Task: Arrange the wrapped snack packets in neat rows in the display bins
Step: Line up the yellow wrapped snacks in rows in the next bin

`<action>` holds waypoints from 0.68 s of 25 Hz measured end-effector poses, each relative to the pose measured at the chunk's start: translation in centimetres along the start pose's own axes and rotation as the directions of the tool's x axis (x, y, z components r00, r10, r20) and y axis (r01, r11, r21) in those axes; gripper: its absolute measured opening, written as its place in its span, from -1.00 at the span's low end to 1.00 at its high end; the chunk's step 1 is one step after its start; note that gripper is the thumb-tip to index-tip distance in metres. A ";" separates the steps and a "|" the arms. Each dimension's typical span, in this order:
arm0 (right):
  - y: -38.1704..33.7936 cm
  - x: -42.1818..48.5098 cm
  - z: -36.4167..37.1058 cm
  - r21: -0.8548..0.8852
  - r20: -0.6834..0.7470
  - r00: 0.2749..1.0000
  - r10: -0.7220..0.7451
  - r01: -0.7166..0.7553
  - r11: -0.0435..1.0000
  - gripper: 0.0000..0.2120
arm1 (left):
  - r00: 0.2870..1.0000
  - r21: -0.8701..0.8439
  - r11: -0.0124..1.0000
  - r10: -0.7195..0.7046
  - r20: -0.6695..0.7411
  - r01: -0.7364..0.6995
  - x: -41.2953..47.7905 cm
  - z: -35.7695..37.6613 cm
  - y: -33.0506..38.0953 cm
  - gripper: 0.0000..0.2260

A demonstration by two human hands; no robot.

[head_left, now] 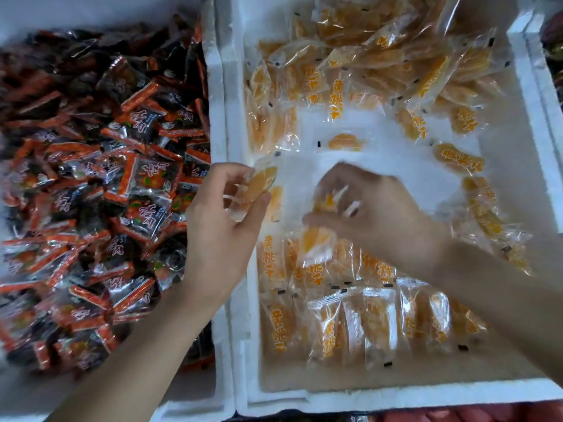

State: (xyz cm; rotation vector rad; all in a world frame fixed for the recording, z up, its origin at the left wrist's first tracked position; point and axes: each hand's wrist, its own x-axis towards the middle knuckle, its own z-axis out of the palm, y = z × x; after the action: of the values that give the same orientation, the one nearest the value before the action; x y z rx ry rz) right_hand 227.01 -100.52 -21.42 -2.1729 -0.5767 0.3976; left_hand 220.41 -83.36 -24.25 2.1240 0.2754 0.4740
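half done: front rows (pixel 365 324) sat neat in bin (pixel 396 397), back pile (pixel 380 56) loose. left hand (pixel 225 229) grip held a packet (pixel 259 187); right hand (pixel 377 214) grip, blurred, held second packet (pixel 316 242).

Reddish strip (pixel 457 417) along the bottom edge (blurred); dark red shapes (pixel 553 28) top right.

Left bin (pixel 214 117) heaped with jumbled packets (pixel 91 178), right bin (pixel 396 395) with rowed packets (pixel 350 324) along its near side, loose packets (pixel 365 50) behind, left hand (pixel 222 226) and held packet (pixel 259 184) at its left wall, right hand (pixel 374 214) gripping second packet (pixel 316 243) above the rows.
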 end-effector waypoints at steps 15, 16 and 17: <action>0.5 -4.0 5.9 -0.360 0.463 0.884 0.062 0.124 0.925 -0.85 | 0.998 -0.019 1.000 -0.003 0.062 0.004 -5.0 -1.9 -0.7 -0.72; 0.7 -4.1 6.2 -0.366 0.448 0.892 0.051 0.131 0.921 -0.84 | 0.998 -0.030 0.999 -0.014 0.060 0.016 -5.0 -1.9 -0.5 -0.72; 0.7 -4.1 6.5 -0.384 0.435 0.899 0.041 0.144 0.912 -0.83 | 0.998 -0.042 0.999 -0.023 0.059 0.026 -5.0 -1.9 -0.3 -0.73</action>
State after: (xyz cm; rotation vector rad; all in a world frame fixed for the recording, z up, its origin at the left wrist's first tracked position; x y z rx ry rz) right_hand 220.70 -98.89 -25.53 -2.4698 -1.0449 0.8085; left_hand 215.02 -83.57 -24.70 2.0867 0.2551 0.3991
